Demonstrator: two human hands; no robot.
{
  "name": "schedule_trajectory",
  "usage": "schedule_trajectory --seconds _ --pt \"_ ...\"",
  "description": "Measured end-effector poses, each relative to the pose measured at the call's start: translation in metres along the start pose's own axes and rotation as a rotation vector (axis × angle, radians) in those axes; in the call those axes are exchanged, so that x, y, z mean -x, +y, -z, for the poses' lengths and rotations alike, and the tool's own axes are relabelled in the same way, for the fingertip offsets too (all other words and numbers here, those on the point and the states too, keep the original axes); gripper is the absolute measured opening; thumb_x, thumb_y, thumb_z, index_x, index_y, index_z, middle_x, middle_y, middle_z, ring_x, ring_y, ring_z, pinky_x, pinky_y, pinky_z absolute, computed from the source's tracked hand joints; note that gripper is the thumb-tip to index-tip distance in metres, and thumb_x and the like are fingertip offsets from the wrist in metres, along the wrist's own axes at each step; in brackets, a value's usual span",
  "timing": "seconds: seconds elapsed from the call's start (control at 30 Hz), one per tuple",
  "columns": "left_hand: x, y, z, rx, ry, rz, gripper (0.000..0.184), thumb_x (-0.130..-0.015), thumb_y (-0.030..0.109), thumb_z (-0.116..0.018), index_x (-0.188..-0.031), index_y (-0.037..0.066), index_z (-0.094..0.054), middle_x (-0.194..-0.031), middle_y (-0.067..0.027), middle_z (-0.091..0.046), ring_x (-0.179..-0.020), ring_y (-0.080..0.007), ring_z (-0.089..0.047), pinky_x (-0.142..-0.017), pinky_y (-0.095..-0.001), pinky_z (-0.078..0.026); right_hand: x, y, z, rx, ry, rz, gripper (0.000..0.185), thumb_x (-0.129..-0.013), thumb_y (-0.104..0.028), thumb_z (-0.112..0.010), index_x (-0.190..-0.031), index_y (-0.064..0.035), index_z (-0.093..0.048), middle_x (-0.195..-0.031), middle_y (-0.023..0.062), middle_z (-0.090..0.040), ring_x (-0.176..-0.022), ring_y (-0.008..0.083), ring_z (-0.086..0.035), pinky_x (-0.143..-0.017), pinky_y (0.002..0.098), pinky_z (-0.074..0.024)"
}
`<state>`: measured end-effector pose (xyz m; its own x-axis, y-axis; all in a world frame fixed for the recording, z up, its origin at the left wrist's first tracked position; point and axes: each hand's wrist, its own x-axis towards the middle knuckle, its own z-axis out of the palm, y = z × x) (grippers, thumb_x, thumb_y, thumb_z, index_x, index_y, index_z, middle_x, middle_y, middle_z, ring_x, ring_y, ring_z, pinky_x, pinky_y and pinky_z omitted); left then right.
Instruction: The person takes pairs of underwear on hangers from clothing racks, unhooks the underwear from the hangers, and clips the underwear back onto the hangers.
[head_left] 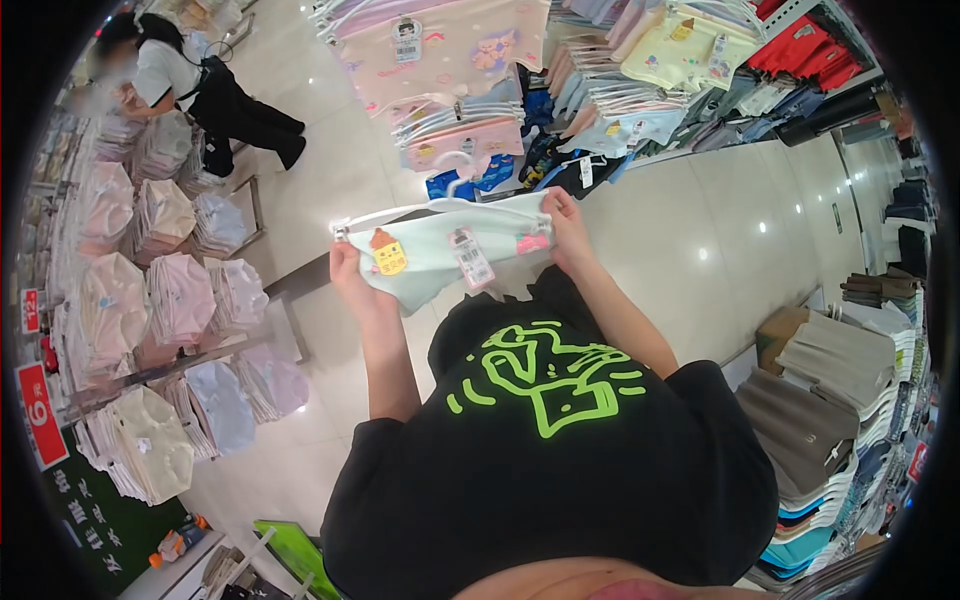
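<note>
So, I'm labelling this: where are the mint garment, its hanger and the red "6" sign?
Mint garment (428,256): head view, front fabric.
Its hanger (455,204): head view, middle of the bar.
Red "6" sign (41,415): head view, printed face.

Single head view, facing forward and steeply down, black shirt close.

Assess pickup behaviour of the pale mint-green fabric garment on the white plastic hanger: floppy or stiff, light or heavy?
The garment is likely floppy: its lower edge dips unevenly. Its top should stay straighter, since the hanger spans it. Probably light for its size: it looks like thin cloth.
</note>
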<state>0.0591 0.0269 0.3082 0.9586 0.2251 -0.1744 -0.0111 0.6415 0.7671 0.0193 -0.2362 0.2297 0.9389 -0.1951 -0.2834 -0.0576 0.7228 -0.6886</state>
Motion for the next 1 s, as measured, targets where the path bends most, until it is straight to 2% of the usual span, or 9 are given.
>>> schedule_trajectory --seconds 0.07,0.17,0.43,0.5,0.57,0.7,0.8,0.93,1.0 --pt "-0.004 -0.006 0.008 0.03 -0.068 0.041 0.015 -0.09 0.008 -0.036 -0.098 0.006 -0.048 -0.102 -0.0123 -0.054 -0.095 -0.0249 -0.056 -0.085 -0.0409 -0.047 0.001 -0.005 0.004 0.377 -0.013 0.235 0.011 -0.089 -0.016 -0.053 -0.085 -0.0062 -0.051 -0.075 -0.0054 -0.051 -0.067 0.0022 -0.045 -0.06 0.018 -0.0366" --pt "-0.009 -0.014 0.009 0.167 0.121 0.152 0.02 -0.09 0.008 -0.036 -0.105 0.008 -0.05 -0.106 -0.0111 -0.054 -0.099 -0.0248 -0.054 -0.088 -0.0415 -0.045 0.014 -0.013 -0.008 0.532 0.037 0.369 0.012 -0.089 -0.016 -0.051 -0.084 -0.0055 -0.051 -0.072 -0.0073 -0.046 -0.064 0.0005 -0.038 -0.058 0.0162 -0.0294" --pt "-0.017 -0.031 0.007 0.27 0.166 0.3 0.027 -0.095 0.026 -0.033 -0.116 0.013 -0.044 -0.112 -0.01 -0.05 -0.103 -0.0247 -0.051 -0.09 -0.043 -0.043 0.034 -0.029 -0.038 0.371 0.092 0.434 0.013 -0.092 -0.018 -0.046 -0.087 -0.0068 -0.047 -0.076 -0.0045 -0.047 -0.071 0.003 -0.042 -0.066 0.0177 -0.0324" --pt "-0.017 -0.04 0.01 0.283 0.154 0.326 0.025 -0.094 0.023 -0.035 -0.113 0.013 -0.047 -0.112 -0.0095 -0.051 -0.103 -0.0245 -0.051 -0.091 -0.0437 -0.042 0.036 -0.034 -0.042 0.326 0.092 0.403 0.011 -0.093 -0.018 -0.043 -0.092 -0.0079 -0.045 -0.08 -0.0024 -0.049 -0.075 0.0054 -0.046 -0.073 0.0193 -0.0358" --pt "-0.012 -0.049 0.01 0.285 0.146 0.346 0.024 -0.093 0.023 -0.038 -0.112 0.013 -0.05 -0.111 -0.0091 -0.053 -0.102 -0.0244 -0.052 -0.091 -0.0434 -0.042 0.038 -0.041 -0.057 0.458 0.253 0.561 0.016 -0.094 -0.019 -0.04 -0.087 -0.0058 -0.043 -0.076 -0.0021 -0.044 -0.067 0.0041 -0.036 -0.06 0.0198 -0.032" --pt "-0.001 -0.065 0.015 0.416 -0.021 0.436 0.025 -0.093 0.027 -0.039 -0.111 0.012 -0.048 -0.109 -0.0083 -0.054 -0.098 -0.0237 -0.054 -0.087 -0.0411 -0.045 0.029 -0.044 -0.058 0.498 0.334 0.591 0.015 -0.095 -0.018 -0.036 -0.088 -0.0047 -0.04 -0.075 -0.0001 -0.04 -0.066 0.0069 -0.035 -0.061 0.0224 -0.0329" --pt "0.012 -0.07 0.018 0.332 -0.112 0.444 0.02 -0.095 0.018 -0.032 -0.113 0.014 -0.041 -0.114 -0.0103 -0.049 -0.103 -0.025 -0.052 -0.088 -0.0414 -0.045 0.023 -0.054 -0.064 0.763 0.414 0.884 0.015 -0.095 -0.016 -0.033 -0.089 -0.0033 -0.038 -0.075 0.0016 -0.037 -0.067 0.0093 -0.035 -0.061 0.0239 -0.0332" --pt "0.013 -0.083 0.045 -0.002 -0.253 0.226 0.008 -0.088 0.005 -0.049 -0.093 0.001 -0.053 -0.097 -0.0106 -0.058 -0.091 -0.0194 -0.057 -0.08 -0.0328 -0.047 0.012 -0.064 -0.054 0.807 0.466 0.954 0.016 -0.095 -0.017 -0.034 -0.092 -0.0033 -0.04 -0.074 -0.0003 -0.036 -0.066 0.0073 -0.033 -0.06 0.0203 -0.0317" --pt "0.025 -0.065 0.022 -0.075 -0.107 0.168 0.007 -0.083 0.002 -0.056 -0.087 -0.003 -0.058 -0.089 -0.0095 -0.061 -0.081 -0.0153 -0.059 -0.073 -0.0278 -0.048 0.014 -0.068 -0.052 0.826 0.461 0.964 0.016 -0.095 -0.017 -0.034 -0.094 -0.0032 -0.041 -0.074 -0.0005 -0.035 -0.064 0.0071 -0.033 -0.059 0.0204 -0.0319"
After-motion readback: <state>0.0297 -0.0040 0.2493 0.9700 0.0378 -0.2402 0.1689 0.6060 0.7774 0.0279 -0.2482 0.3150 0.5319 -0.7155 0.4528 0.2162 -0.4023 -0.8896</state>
